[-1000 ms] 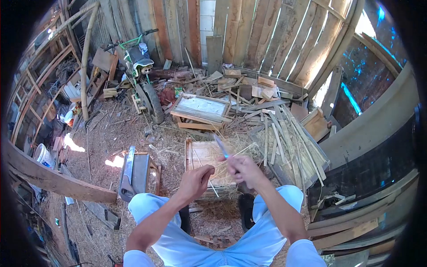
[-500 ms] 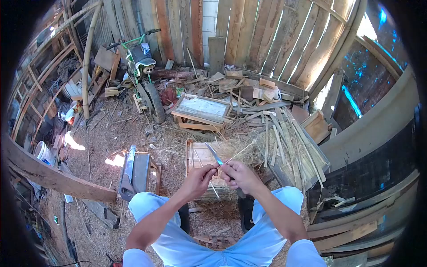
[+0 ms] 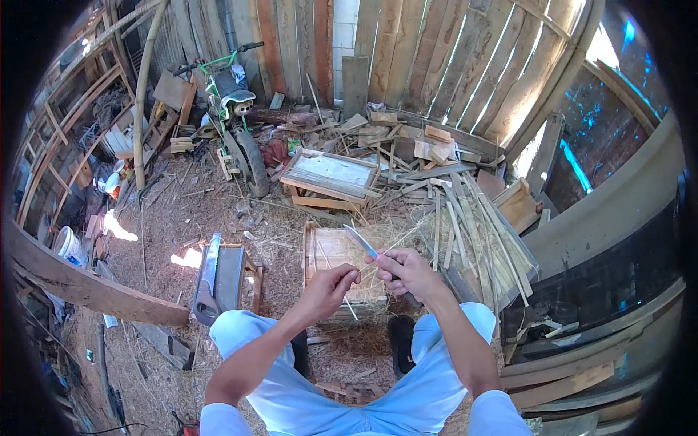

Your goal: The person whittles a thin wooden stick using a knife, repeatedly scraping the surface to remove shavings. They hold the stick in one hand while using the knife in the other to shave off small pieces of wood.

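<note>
My right hand (image 3: pixel 408 273) is closed on a knife (image 3: pixel 360 240), whose blade points up and to the left. Just left of it, my left hand (image 3: pixel 332 287) is closed in a pinch, with a thin strip (image 3: pixel 350 308) showing below its fingers. Whether that strip lies in the fingers or behind them is hard to make out. Both hands are apart, above a shallow wooden box (image 3: pixel 309 256) on the ground between my feet. Fine pale shavings (image 3: pixel 396 240) lie around the box's right side.
A handsaw (image 3: pixel 209 280) rests on a small wooden stool (image 3: pixel 231 280) at the left. Long wood strips (image 3: pixel 465 225) are heaped at the right. Farther off are a wooden frame (image 3: pixel 331 176), a small motorbike (image 3: pixel 243 134) and scrap wood. A beam (image 3: pixel 94 285) crosses the left side.
My right hand and the knife have moved right, away from my left hand. The hands were together half a second ago and are now separated.
</note>
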{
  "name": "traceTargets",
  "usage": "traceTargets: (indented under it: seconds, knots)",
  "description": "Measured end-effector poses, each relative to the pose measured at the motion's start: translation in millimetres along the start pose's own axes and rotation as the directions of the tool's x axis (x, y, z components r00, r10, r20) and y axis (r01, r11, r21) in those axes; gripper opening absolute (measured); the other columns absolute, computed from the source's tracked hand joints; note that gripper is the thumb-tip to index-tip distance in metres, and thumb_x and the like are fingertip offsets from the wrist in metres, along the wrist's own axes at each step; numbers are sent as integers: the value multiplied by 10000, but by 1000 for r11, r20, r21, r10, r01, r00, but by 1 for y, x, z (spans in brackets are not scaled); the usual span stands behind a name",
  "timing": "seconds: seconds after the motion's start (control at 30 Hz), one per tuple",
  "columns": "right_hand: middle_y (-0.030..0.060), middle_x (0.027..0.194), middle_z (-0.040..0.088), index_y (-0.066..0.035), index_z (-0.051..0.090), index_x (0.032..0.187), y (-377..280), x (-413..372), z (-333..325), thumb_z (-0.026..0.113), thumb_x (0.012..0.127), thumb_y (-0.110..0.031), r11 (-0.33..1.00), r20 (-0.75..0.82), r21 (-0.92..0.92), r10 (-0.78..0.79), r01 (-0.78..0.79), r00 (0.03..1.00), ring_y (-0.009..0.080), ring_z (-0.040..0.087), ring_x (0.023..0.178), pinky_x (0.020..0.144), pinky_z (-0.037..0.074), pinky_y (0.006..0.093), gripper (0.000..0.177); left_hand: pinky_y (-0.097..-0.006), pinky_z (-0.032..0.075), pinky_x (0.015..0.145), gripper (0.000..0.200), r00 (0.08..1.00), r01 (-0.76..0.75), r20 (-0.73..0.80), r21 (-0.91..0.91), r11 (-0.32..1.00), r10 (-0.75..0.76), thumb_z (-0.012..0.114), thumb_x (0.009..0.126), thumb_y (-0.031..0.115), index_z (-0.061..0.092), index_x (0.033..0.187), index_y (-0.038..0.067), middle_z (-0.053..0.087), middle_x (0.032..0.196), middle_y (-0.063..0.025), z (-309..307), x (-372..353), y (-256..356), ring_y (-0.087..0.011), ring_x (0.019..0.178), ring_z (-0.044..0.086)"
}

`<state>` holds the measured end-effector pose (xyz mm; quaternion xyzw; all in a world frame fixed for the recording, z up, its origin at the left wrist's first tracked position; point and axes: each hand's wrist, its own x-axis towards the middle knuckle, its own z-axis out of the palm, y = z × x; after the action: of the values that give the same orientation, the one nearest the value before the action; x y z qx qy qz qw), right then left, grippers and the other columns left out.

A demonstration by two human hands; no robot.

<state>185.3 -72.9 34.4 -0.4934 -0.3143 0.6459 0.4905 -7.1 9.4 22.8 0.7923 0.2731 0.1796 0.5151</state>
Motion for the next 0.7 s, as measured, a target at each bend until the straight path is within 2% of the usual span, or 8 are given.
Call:
traceTargets:
  seconds: [0.17, 0.33, 0.4, 0.47, 0.53, 0.6, 0.67, 0.7]
  knots:
    - [-46, 648, 433, -15, 571, 1101, 0, 0, -2, 530, 934, -266, 999, -27, -43, 10, -11, 1000, 12, 325, 458, 385, 230, 162, 304, -275, 338, 503, 174, 1000, -19, -12, -7, 1000, 19, 494, 939, 154, 585, 885, 17, 475, 594, -36, 0, -2, 3, -90, 538, 381]
    - [-72, 620, 369, -14, 550, 1086, -21, -9, -41, 512, 939, -301, 996, -136, 63, -51, 60, 989, 3, 303, 436, 370, 232, 151, 325, -299, 374, 497, 174, 997, -55, -50, 19, 998, 56, 503, 928, 166, 594, 891, 22, 496, 576, -58, 1, -8, -12, -109, 524, 431]
    - [-70, 621, 364, -20, 534, 1093, -15, -8, -41, 509, 939, -307, 997, -129, 47, -46, 53, 991, -1, 305, 438, 366, 235, 146, 327, -304, 386, 509, 166, 997, -53, -47, 76, 996, 57, 509, 922, 158, 594, 896, 18, 525, 602, -75, -2, -8, -16, -125, 528, 448]
    - [-63, 637, 379, -24, 537, 1100, -7, -5, -35, 495, 948, -290, 984, -112, 161, -59, 77, 992, 8, 314, 454, 369, 249, 150, 309, -309, 398, 521, 159, 998, -47, -34, 127, 991, 51, 516, 916, 150, 595, 900, 14, 554, 628, -92, 0, -7, -14, -141, 532, 465]
    - [-60, 629, 376, -29, 533, 1104, 1, -4, -12, 484, 953, -284, 993, -91, 112, -31, 41, 995, 11, 308, 453, 375, 255, 149, 300, -308, 401, 524, 149, 992, -89, -81, 139, 986, 101, 520, 906, 136, 597, 899, 9, 560, 644, -117, 0, -7, -9, -174, 521, 469]
    - [-69, 617, 358, -29, 528, 1125, 16, -2, 13, 491, 949, -285, 998, 34, 61, 34, -36, 999, 11, 297, 452, 377, 234, 150, 313, -313, 402, 523, 146, 993, -80, -72, 156, 985, 92, 520, 904, 133, 599, 898, 10, 567, 653, -125, 0, -6, -11, -189, 521, 484]
    - [-67, 619, 350, -19, 528, 1111, 11, 5, 4, 492, 949, -282, 993, 9, 96, 66, -66, 998, 14, 295, 452, 388, 236, 157, 311, -317, 404, 521, 143, 995, -56, -68, 176, 983, 69, 521, 902, 129, 601, 897, 11, 575, 662, -134, -1, -8, -15, -205, 521, 499]
    - [-66, 619, 349, -15, 527, 1104, 1, 10, -25, 491, 949, -282, 990, -79, 138, 1, 10, 997, 16, 294, 452, 390, 235, 162, 310, -321, 405, 516, 140, 988, -96, -104, 155, 983, 113, 524, 899, 128, 603, 893, 13, 578, 661, -137, -1, -9, -18, -212, 522, 512]
